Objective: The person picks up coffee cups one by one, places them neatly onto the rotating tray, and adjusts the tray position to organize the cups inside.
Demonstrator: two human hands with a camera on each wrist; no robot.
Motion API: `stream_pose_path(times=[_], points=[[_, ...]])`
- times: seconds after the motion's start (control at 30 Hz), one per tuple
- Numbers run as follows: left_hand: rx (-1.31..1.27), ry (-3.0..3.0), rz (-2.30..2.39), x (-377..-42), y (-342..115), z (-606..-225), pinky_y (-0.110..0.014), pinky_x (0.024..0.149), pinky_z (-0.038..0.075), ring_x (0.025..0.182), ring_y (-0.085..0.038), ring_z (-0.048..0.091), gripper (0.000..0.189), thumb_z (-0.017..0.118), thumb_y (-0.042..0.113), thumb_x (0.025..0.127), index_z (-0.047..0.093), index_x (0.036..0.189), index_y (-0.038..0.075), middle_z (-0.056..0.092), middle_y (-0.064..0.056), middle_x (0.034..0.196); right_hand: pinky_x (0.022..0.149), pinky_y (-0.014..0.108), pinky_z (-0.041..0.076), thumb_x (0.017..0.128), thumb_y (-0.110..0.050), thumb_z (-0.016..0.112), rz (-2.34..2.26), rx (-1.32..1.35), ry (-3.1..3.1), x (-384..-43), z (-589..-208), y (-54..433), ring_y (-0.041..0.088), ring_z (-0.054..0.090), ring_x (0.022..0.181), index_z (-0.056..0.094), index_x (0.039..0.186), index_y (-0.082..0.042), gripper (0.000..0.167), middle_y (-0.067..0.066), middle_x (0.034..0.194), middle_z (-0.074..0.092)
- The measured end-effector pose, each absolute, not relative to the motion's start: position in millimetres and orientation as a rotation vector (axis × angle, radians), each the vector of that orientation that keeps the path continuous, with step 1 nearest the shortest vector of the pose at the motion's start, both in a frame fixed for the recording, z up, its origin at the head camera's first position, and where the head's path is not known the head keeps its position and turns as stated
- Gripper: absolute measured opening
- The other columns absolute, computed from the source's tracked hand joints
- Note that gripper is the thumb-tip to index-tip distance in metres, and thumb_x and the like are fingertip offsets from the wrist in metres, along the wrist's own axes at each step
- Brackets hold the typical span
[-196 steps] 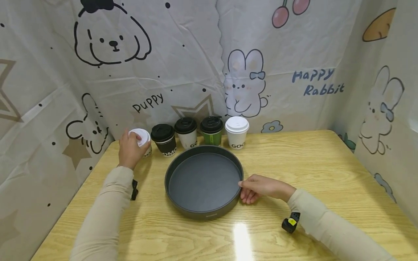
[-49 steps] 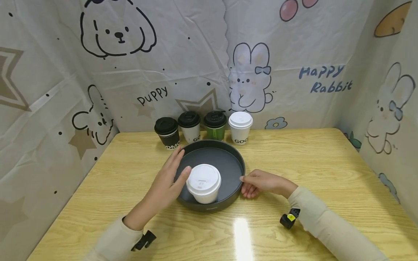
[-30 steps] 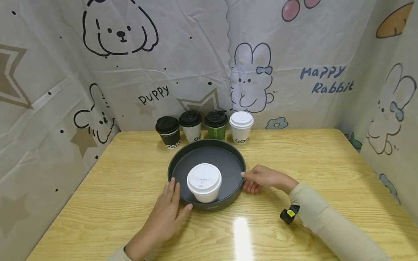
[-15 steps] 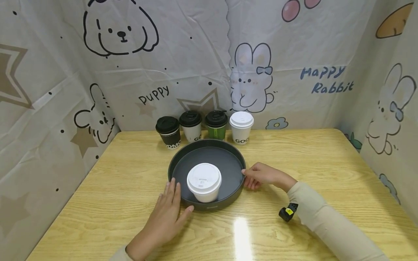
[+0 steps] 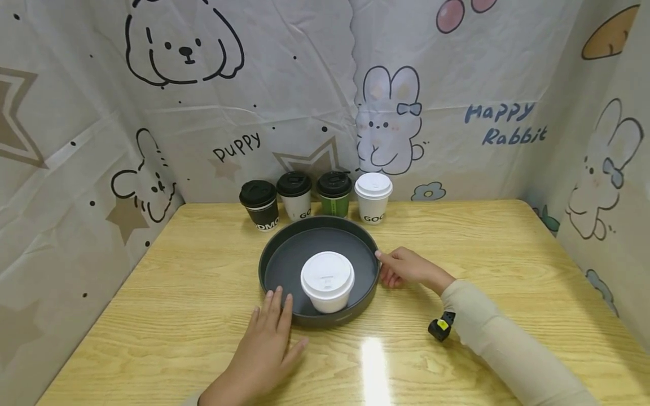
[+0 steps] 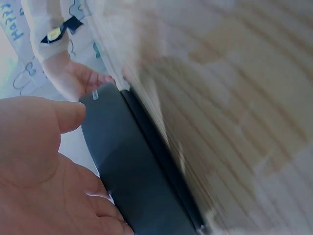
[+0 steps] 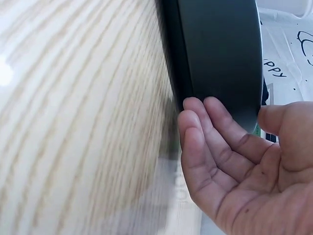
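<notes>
A round dark grey baking pan (image 5: 310, 242) lies on the wooden table, its outer wall filling much of both wrist views. Inside it, toward the front right, a lidded white paper coffee cup (image 5: 327, 282) stands upright. My left hand (image 5: 264, 347) rests at the pan's front left, its fingers straight against the rim and wall and its thumb spread apart. At the pan's right side, my right hand (image 5: 403, 268) grips the edge. In the right wrist view its thumb is at the rim and its curled fingers (image 7: 220, 132) press low on the outer wall.
Behind the pan stands a row of lidded cups: a black one (image 5: 261, 211), a white one with a black lid (image 5: 297, 203), a green one (image 5: 335, 200) and an all-white one (image 5: 373, 203). A printed cloth (image 5: 304, 84) hangs behind the table (image 5: 482, 242).
The white cup my left hand held at the far left now stands in the pan. That hand let go and moved to the pan's rim. The pan has turned slightly counterclockwise, my right hand moving backward with it.
</notes>
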State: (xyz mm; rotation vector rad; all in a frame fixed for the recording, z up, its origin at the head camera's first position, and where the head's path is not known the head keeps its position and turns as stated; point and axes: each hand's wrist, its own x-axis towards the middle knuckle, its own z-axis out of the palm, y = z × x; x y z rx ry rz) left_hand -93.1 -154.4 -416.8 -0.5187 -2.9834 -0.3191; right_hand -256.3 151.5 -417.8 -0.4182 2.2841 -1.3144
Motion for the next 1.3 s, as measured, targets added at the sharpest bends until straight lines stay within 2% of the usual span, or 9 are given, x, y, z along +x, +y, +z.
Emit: stream_pose_path(times=[0.17, 0.3, 0.43, 0.6, 0.8, 1.1, 1.3], points=[[-0.534, -3.011, -0.355, -89.6, -150.8, -413.7, -0.061, 0.11, 0.023, 0.143, -0.043, 0.015, 0.077, 0.054, 0.046, 0.095, 0.031, 0.147, -0.005, 0.018, -0.029, 0.154, 0.054, 0.029, 0.053, 0.105, -0.03, 0.037, -1.316, -0.415, 2.308, -256.4, -415.0, 150.9, 0.013, 0.058, 0.054, 0.066, 0.082, 0.014, 0.058, 0.014, 0.067, 0.065], [-0.534, -3.041, -0.482, -94.9, -157.3, -409.1, -0.06, 0.111, 0.02, 0.145, -0.037, 0.011, 0.077, 0.052, 0.047, 0.096, 0.027, 0.148, -0.004, 0.014, -0.023, 0.157, 0.055, 0.03, 0.053, 0.105, -0.031, 0.037, -1.285, -0.423, 2.31, -252.5, -413.7, 153.2, 0.013, 0.058, 0.055, 0.067, 0.084, 0.013, 0.057, 0.013, 0.066, 0.065], [-0.518, -3.037, -0.579, -108.0, -171.8, -405.0, -0.06, 0.111, 0.018, 0.146, -0.035, 0.009, 0.079, 0.049, 0.05, 0.097, 0.024, 0.149, -0.004, 0.01, -0.018, 0.158, 0.056, 0.031, 0.054, 0.105, -0.033, 0.037, -1.236, -0.46, 2.27, -240.2, -413.5, 156.1, 0.013, 0.06, 0.056, 0.069, 0.085, 0.011, 0.058, 0.012, 0.067, 0.066], [-0.481, -3.032, -0.607, -123.2, -190.3, -403.8, -0.062, 0.11, 0.018, 0.145, -0.037, 0.008, 0.082, 0.045, 0.054, 0.097, 0.022, 0.149, -0.005, 0.01, -0.02, 0.158, 0.057, 0.029, 0.054, 0.104, -0.035, 0.038, -1.263, -0.491, 2.13, -219.3, -413.7, 152.9, 0.011, 0.062, 0.058, 0.07, 0.089, 0.009, 0.057, 0.01, 0.07, 0.068], [-0.496, -3.037, -0.532, -131.1, -199.2, -406.1, -0.063, 0.109, 0.021, 0.144, -0.039, 0.011, 0.077, 0.052, 0.043, 0.097, 0.023, 0.148, -0.008, 0.014, -0.023, 0.157, 0.057, 0.025, 0.053, 0.104, -0.033, 0.04, -1.351, -0.508, 2.003, -208.8, -418.7, 145.7, 0.01, 0.063, 0.061, 0.067, 0.093, 0.011, 0.053, 0.008, 0.071, 0.068], [-0.531, -2.992, -0.339, -116.8, -190.7, -406.9, -0.065, 0.105, 0.026, 0.142, -0.043, 0.02, 0.076, 0.061, 0.036, 0.093, 0.028, 0.146, -0.009, 0.02, -0.027, 0.153, 0.056, 0.028, 0.054, 0.104, -0.029, 0.037, -1.333, -0.512, 2.042, -219.2, -416.5, 147.5, 0.013, 0.064, 0.061, 0.066, 0.092, 0.013, 0.053, 0.013, 0.072, 0.069], [-0.556, -3.024, -0.233, -97.3, -174.6, -407.0, -0.065, 0.105, 0.026, 0.141, -0.042, 0.022, 0.075, 0.06, 0.037, 0.093, 0.03, 0.146, -0.007, 0.022, -0.026, 0.153, 0.053, 0.025, 0.052, 0.104, -0.03, 0.036, -1.322, -0.431, 2.105, -238.2, -417.0, 152.2, 0.011, 0.062, 0.056, 0.066, 0.089, 0.013, 0.055, 0.01, 0.068, 0.068]])
